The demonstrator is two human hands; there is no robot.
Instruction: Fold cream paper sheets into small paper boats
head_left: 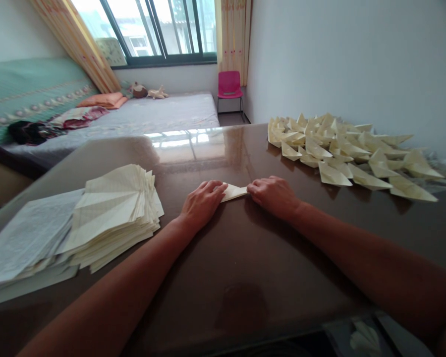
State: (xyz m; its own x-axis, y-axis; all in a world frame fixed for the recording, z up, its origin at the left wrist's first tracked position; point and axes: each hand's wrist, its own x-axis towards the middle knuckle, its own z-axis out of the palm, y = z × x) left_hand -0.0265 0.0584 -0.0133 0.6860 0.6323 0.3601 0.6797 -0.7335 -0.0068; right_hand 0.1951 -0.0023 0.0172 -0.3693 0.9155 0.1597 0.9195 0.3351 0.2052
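- Head view: folded paper, cream, sits mid-table between the two hands, low over or on the glossy brown table; can't tell if it's touching.
- Left hand: fingers closed together, pinching the paper's left end; fingers cover that end.
- Right hand: fingers curled, pinching the narrow right tip.
- Left on table, near the left forearm: stack of cream sheets, creased, edges uneven. It overlaps grey-white sheets further left.
- Far right, by the wall: pile of folded paper shapes, cream, pointed, boat-like, crowded together, well apart from the right hand.
- Beyond table: bed far left, pink chair to the right of it, window behind.
- Near right, below table edge: pale item, too unclear to identify.
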